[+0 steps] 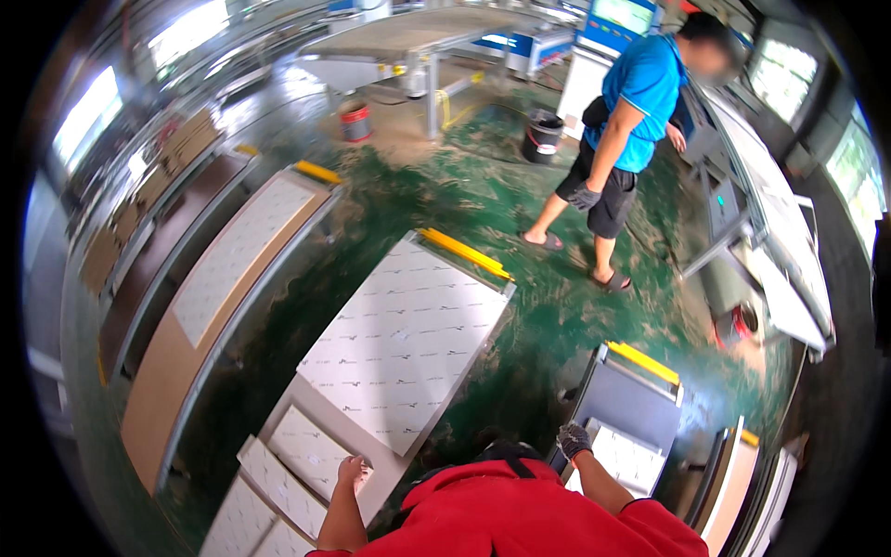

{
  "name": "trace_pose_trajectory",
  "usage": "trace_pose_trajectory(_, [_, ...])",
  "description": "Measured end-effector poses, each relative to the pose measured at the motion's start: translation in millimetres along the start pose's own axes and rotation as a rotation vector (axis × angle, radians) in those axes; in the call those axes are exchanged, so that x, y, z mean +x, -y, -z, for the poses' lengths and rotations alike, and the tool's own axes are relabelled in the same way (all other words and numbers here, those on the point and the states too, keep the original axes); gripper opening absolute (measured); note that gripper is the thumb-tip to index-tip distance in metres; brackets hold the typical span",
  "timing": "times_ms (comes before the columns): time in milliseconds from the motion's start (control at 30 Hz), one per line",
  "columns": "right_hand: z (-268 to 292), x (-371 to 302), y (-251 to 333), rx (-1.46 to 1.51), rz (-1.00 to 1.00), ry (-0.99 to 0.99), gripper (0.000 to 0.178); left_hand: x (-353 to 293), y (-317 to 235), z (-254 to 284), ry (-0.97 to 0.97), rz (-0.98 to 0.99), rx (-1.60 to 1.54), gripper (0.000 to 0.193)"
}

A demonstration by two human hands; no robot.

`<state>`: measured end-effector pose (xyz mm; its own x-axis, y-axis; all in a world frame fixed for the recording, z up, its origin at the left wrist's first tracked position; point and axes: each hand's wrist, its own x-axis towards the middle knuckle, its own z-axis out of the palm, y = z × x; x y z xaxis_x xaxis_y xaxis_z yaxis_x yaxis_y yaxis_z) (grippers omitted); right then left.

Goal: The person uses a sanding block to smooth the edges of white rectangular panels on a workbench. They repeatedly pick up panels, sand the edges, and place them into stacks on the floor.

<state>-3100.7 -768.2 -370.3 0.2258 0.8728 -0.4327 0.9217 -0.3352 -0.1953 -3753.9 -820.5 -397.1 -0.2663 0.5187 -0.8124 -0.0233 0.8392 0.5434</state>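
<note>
My left hand (pixel 351 470), bare, is at the near right end of a white printed panel (pixel 311 448), its fingers bent over the panel's edge. That panel lies on a larger grey board, beside several narrower white panels (pixel 286 483). Just beyond is a wide white printed sheet (pixel 399 339) on the same low cart. My right hand (pixel 574 440) wears a grey glove and hangs beside the left edge of a second cart (pixel 626 390). White panels (pixel 624 457) rest on that cart, close to the glove. The gloved fingers are too small to read.
A co-worker in a blue shirt (pixel 640 84) stands ahead on the dusty green floor. Carts with brown boards (pixel 162 399) line the left. Buckets (pixel 541 139) stand farther off, near a work table (pixel 408 42). A long machine (pixel 761 186) runs along the right.
</note>
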Motion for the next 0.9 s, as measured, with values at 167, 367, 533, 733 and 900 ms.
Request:
trace_pose_trajectory(167, [19.2,-53.9,-38.4,-0.218,-0.109,0.060,0.039,79.5,-55.3,-7.9,0.491,0.137,-0.235,0.024])
trace_pose_trajectory(367, [31.5,-79.6,-112.4,0.559,-0.918,-0.129,0.052,35.2,-208.1,-169.0,0.207,-0.088,0.438,0.030])
trace_pose_trajectory(533, [17.6,6.1,-175.2,0.493,-0.881,-0.086,0.039,37.9,-314.8,-299.7,0.331,-0.229,0.564,0.032])
trace_pose_trajectory(733, [148.3,153.3,-160.6,0.685,-0.629,-0.461,0.041,56.7,-423.0,-387.6,0.399,-0.239,0.763,0.032])
trace_pose_trajectory(900, [210.4,207.0,-177.3,0.755,-0.660,-0.385,0.030,102.1,-525.1,-467.2,0.403,-0.239,0.858,0.032])
